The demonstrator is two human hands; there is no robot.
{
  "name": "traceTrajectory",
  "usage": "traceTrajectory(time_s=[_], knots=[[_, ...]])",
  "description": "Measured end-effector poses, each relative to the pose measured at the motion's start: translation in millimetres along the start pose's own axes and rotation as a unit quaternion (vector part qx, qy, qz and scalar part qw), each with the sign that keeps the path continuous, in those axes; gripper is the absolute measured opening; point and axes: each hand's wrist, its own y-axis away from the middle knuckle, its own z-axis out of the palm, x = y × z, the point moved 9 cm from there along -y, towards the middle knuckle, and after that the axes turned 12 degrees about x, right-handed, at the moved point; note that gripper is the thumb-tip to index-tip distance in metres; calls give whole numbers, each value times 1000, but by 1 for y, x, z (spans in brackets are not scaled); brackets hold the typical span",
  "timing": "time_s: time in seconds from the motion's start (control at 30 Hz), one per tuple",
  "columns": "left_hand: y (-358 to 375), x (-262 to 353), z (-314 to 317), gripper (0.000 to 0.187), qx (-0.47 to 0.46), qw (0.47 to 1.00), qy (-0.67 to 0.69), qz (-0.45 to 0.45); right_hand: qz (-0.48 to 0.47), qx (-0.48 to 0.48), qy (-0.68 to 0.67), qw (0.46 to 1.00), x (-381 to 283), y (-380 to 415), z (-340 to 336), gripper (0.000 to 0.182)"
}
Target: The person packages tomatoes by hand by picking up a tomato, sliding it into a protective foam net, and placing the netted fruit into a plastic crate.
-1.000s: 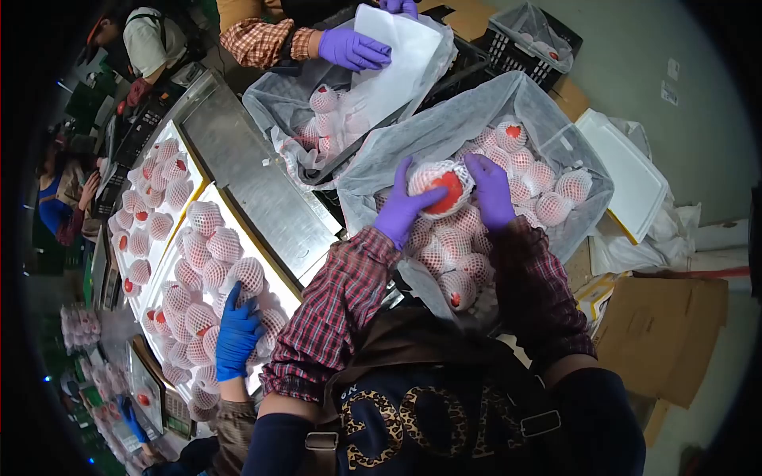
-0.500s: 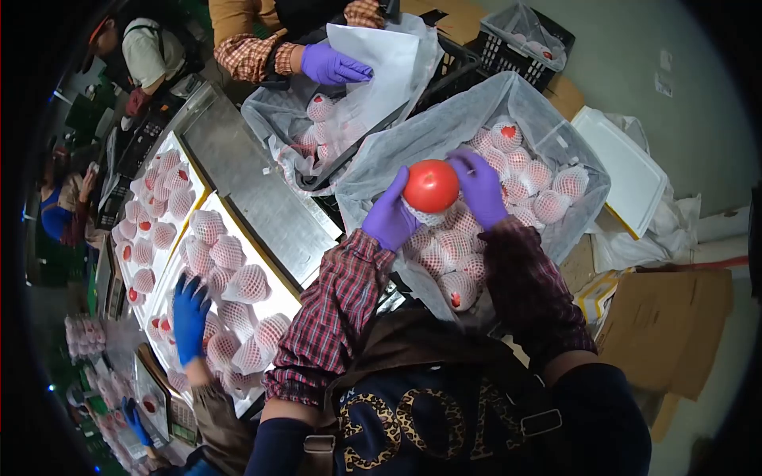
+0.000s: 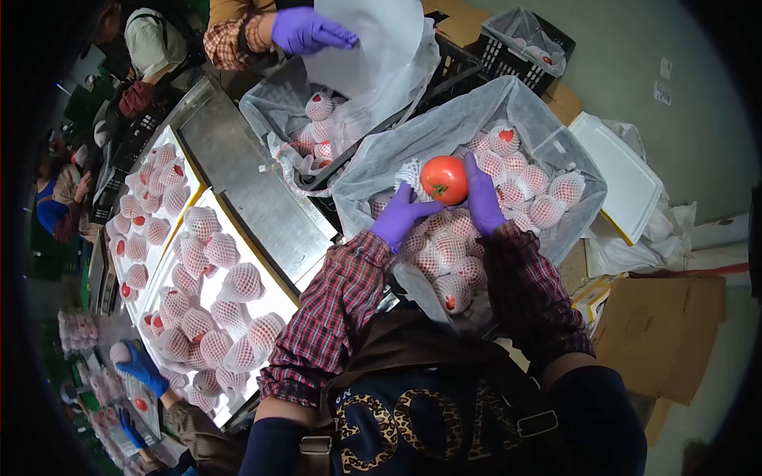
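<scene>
A bare red fruit (image 3: 444, 178) is held up over a fabric-lined crate (image 3: 508, 91). My right hand (image 3: 482, 198), in a purple glove, grips the fruit from its right side. My left hand (image 3: 399, 216), also gloved in purple, pinches a white foam net (image 3: 409, 174) that hangs just left of the fruit, with its thumb reaching under the fruit. Below both hands the crate holds several fruits in foam nets (image 3: 446, 252).
A second lined crate (image 3: 278, 99) stands behind, where another person's purple-gloved hand (image 3: 305, 30) lifts a white sheet. Left of a steel table (image 3: 254, 186), white trays (image 3: 279, 295) carry netted fruits. A co-worker's blue glove (image 3: 141, 368) is at lower left. Cardboard boxes (image 3: 659, 325) stand right.
The foam net has come off the red fruit and now sits to its left in my left hand. The blue-gloved hand drew back from the tray. The far person raised the white sheet.
</scene>
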Motion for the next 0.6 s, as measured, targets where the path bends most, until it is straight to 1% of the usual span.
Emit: traceTrajectory(time_s=[0.03, 0.07, 0.17, 0.27, 0.37, 0.47, 0.57, 0.6], knots=[[7, 5, 8, 59, -26, 999, 23, -9, -32, -9, 21, 999, -3, 1, 3, 49], [5, -1, 3, 66, -11, 999, 25, -39, -64, -18, 42, 997, -5, 3, 6, 49], [5, 1, 0, 65, 8, 999, 32, -41, -192, -22, 74, 978, -20, 10, 14, 46], [12, 10, 4, 63, -8, 998, 49, -42, -246, -19, 135, 960, -33, 22, 16, 42], [12, 14, 11, 57, -54, 991, 122, -19, -231, -18, 125, 965, -33, 24, 14, 36], [11, 8, 7, 52, -78, 981, 159, -74, -254, -1, 120, 960, -36, 22, 11, 32], [16, 8, 9, 49, -101, 969, 199, -110, -230, 8, 120, 966, -33, 17, 7, 29], [15, 13, 9, 48, -92, 970, 208, -81, -231, 11, 117, 966, -33, 15, 6, 29]])
